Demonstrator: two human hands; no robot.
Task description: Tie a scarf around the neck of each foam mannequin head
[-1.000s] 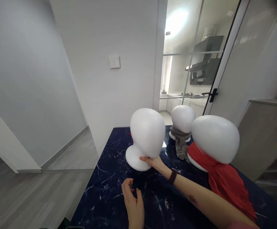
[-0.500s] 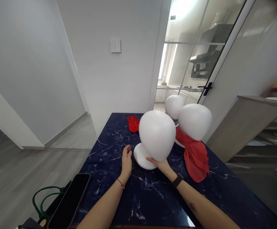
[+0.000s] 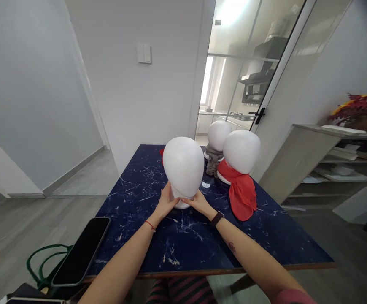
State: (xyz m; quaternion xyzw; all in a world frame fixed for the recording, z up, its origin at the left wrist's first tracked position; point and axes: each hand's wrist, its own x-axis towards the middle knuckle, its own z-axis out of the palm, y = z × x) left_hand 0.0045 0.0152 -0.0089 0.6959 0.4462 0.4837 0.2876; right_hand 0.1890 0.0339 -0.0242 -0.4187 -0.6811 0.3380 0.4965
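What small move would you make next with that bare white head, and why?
Probably release the bare head and reach for the red cloth behind it: left hand and right hand clasp its neck, it stands upright on the table, and both neighbouring heads wear scarves.

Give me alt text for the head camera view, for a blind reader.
The left hand and right hand grip the neck of a white foam head on a dark blue marbled table. Behind it stand a second head in a red scarf and a third head in a grey scarf.
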